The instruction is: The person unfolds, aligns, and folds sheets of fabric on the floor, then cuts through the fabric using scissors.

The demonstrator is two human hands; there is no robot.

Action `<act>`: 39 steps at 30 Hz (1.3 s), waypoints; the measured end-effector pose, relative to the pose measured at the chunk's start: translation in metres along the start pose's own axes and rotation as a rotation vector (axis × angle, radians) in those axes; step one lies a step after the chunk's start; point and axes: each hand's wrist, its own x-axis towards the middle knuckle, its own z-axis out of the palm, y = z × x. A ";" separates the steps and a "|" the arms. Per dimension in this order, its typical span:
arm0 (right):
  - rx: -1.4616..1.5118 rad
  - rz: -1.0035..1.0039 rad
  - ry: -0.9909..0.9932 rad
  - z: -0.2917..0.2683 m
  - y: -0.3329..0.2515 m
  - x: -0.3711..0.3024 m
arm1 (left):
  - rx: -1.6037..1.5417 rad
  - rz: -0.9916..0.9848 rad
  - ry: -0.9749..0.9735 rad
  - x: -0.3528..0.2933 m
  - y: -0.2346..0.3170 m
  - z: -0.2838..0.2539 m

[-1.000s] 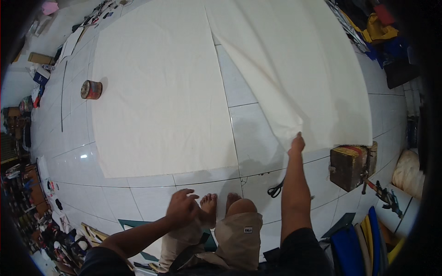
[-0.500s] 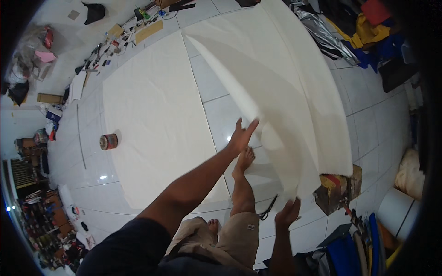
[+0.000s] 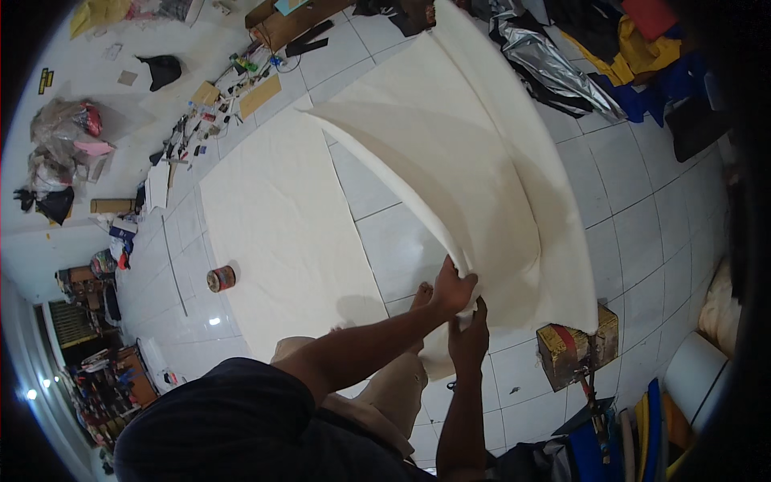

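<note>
A large cream fabric sheet (image 3: pixel 490 169) reaches from the far floor toward me, its left edge lifted in a long curved fold. My left hand (image 3: pixel 455 291) is closed round the near end of that edge. Just below it, my right hand (image 3: pixel 469 336) grips the same cloth, thumb up, its fingers partly hidden. Both hands are close together, right of my bent leg. A second cream fabric piece (image 3: pixel 281 217) lies flat on the tiles to the left. Part of a scissors handle (image 3: pixel 451 386) shows beside my right forearm.
A round tin (image 3: pixel 221 279) stands by the flat piece's left edge. A worn yellow-and-brown block (image 3: pixel 562 353) sits at the cloth's near right corner. Rolls and coloured material (image 3: pixel 654 426) crowd the lower right. Silver sheeting (image 3: pixel 534 60) lies at the far right, with scattered tools (image 3: pixel 189 132) at far left.
My left hand came down and right from an open reach and closed on the fabric edge. My right hand moved up and left beside it. The lifted edge is now gathered in a curve.
</note>
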 end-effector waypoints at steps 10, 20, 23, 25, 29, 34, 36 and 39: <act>0.048 -0.359 0.080 -0.039 -0.104 -0.091 | -0.721 -0.438 -0.139 0.147 0.070 -0.204; -0.021 -0.132 0.138 0.062 -0.174 -0.258 | -0.566 -0.408 -0.093 0.298 0.102 -0.458; -0.238 0.070 0.146 0.134 -0.179 -0.288 | -0.437 -0.436 -0.060 0.286 0.091 -0.490; -0.406 0.296 0.154 0.174 -0.191 -0.321 | -0.373 -0.434 -0.014 0.236 0.109 -0.484; -0.544 0.449 -0.136 0.247 -0.176 -0.339 | -0.620 -0.403 -0.520 0.159 0.172 -0.560; -0.432 0.577 -0.238 0.329 -0.168 -0.359 | -0.362 -0.274 -0.550 0.123 0.168 -0.646; -0.438 0.577 -0.162 0.360 -0.168 -0.386 | -0.271 -0.260 -0.541 0.106 0.165 -0.664; -0.483 0.531 -0.004 0.396 -0.156 -0.423 | -0.145 -0.136 -0.553 0.079 0.150 -0.699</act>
